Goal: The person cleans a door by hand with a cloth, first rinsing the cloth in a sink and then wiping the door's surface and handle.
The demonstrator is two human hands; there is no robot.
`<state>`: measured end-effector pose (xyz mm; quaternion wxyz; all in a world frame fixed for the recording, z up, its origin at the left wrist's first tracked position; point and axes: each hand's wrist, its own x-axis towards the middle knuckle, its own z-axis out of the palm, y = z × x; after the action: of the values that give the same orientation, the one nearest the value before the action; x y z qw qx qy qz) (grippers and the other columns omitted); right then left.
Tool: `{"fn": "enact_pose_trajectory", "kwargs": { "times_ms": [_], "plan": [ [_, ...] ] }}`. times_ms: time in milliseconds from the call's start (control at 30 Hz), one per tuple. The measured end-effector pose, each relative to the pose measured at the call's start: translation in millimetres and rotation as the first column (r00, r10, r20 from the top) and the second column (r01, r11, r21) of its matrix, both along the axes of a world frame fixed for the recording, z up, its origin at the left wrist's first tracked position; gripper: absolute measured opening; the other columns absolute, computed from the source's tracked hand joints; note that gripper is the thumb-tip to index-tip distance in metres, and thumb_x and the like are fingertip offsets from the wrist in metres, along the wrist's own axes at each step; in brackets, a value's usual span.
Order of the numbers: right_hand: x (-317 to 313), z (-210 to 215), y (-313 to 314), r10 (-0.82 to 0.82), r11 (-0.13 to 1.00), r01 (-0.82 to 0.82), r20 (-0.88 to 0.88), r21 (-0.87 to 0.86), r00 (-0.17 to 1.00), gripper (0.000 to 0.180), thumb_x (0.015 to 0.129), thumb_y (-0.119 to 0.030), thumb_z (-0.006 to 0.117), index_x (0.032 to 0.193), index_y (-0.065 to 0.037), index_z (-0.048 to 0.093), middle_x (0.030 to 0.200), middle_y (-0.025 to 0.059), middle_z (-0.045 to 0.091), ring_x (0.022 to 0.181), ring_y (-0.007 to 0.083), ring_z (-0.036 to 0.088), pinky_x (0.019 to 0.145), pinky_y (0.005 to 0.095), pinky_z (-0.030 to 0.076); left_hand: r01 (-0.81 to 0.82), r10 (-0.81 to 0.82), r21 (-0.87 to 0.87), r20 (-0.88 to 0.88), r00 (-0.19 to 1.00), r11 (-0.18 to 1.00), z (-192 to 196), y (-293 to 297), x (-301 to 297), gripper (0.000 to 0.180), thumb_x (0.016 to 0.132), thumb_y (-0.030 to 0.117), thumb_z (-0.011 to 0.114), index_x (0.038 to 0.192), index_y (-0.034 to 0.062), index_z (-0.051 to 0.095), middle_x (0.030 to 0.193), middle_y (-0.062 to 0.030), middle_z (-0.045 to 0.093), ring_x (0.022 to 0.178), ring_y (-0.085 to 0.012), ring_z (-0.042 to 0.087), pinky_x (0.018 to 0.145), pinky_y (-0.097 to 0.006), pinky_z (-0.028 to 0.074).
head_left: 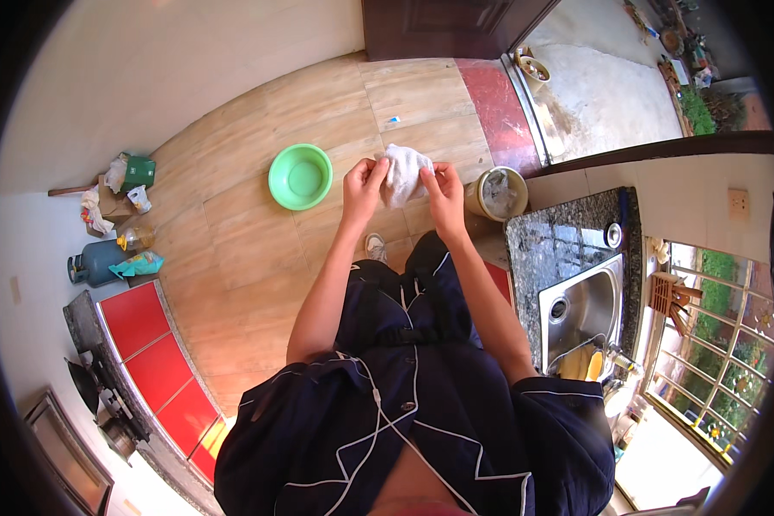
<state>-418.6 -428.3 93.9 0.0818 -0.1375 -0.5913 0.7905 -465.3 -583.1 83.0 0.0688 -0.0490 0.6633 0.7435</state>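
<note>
A bunched white cloth [405,177] hangs in the air in front of me, held between both hands. My left hand [363,191] pinches its left edge with thumb and fingers. On the other side, my right hand [445,196] grips the cloth's right edge the same way. The light green basin [300,177] stands on the floor to the left of the cloth, apart from my hands. Just right of my right hand is a pale bucket [497,194] with clear plastic in it.
At right, a dark stone counter [542,249] holds a steel sink [580,310]. A gas cylinder [95,264] and bags stand by the left wall, near red cabinets [159,340]. Beyond the brown door [430,26], a doorway leads outside. A small tube [393,119] lies on the floor.
</note>
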Motion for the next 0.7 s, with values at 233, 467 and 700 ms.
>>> {"fn": "enact_pose_trajectory", "kwargs": {
  "times_ms": [233, 467, 700],
  "plan": [
    [-103, -5, 20, -0.109, 0.993, 0.110, -0.017, 0.041, 0.994, 0.016, 0.100, -0.012, 0.060, 0.109, -0.004, 0.050, 0.091, 0.0013, 0.062, 0.080, 0.0050, 0.051, 0.068, 0.0218, 0.040, -0.034, 0.035, -0.083, 0.009, 0.999, 0.996, 5, -10, -93, 0.041, 0.097, 0.029, 0.065, 0.069, 0.0028, 0.050, 0.058, 0.0045, 0.041, 0.054, -0.0043, 0.036, 0.047, -0.026, 0.028],
    [-213, -21, 53, -0.017, 1.000, 0.017, 0.079, 0.011, 0.997, 0.016, 0.099, -0.013, 0.061, 0.108, -0.007, 0.049, 0.089, 0.0015, 0.063, 0.077, 0.0048, 0.051, 0.065, 0.0219, 0.040, -0.139, 0.111, -0.274, -0.116, 0.987, 0.952, -27, 3, -203, 0.030, 0.093, 0.026, 0.069, 0.083, -0.0016, 0.061, 0.067, -0.0054, 0.059, 0.061, -0.0104, 0.050, 0.057, -0.029, 0.043],
    [-315, -38, 78, 0.156, 0.982, -0.166, 0.112, 0.085, 0.981, 0.019, 0.100, -0.015, 0.061, 0.111, -0.006, 0.048, 0.089, 0.0047, 0.065, 0.077, 0.0065, 0.055, 0.064, 0.0229, 0.044, -0.140, 0.116, -0.283, -0.100, 0.988, 0.949, -54, 43, -286, 0.031, 0.092, 0.021, 0.069, 0.113, -0.0006, 0.064, 0.099, -0.0150, 0.073, 0.090, -0.0184, 0.069, 0.078, -0.032, 0.054]
  ]
}}
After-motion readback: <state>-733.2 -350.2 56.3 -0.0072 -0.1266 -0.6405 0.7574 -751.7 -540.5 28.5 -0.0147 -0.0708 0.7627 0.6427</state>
